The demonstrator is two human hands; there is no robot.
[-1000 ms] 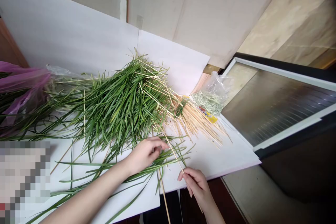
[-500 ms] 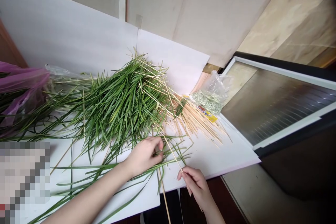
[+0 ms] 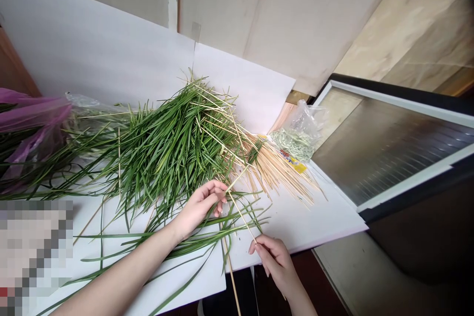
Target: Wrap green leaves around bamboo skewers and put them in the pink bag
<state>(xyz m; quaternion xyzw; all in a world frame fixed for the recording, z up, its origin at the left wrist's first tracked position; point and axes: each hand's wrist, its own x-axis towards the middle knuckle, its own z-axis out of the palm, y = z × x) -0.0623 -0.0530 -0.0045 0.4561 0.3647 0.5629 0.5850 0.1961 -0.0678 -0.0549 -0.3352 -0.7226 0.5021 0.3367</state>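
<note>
My right hand pinches a thin bamboo skewer, which slants up and left so that its tip reaches the fingers of the other hand. Between thumb and fingers, my left hand grips a garlic chive; its pale stalk sticks out up and to the right, crossing near the skewer tip. Loose chives lie on the white table under my left wrist. Just behind my hands rises a big heap of green chives, with several skewers resting on it.
Many bamboo skewers fan out right of the heap, near a clear bag of pale green strips. A purple bag stands at left. One skewer overhangs the table's front edge. A framed ribbed panel borders the right.
My left hand has risen slightly from the loose chives, and a pale stalk now shows in its fingers beside the skewer tip. My right hand and its skewer have hardly moved.
</note>
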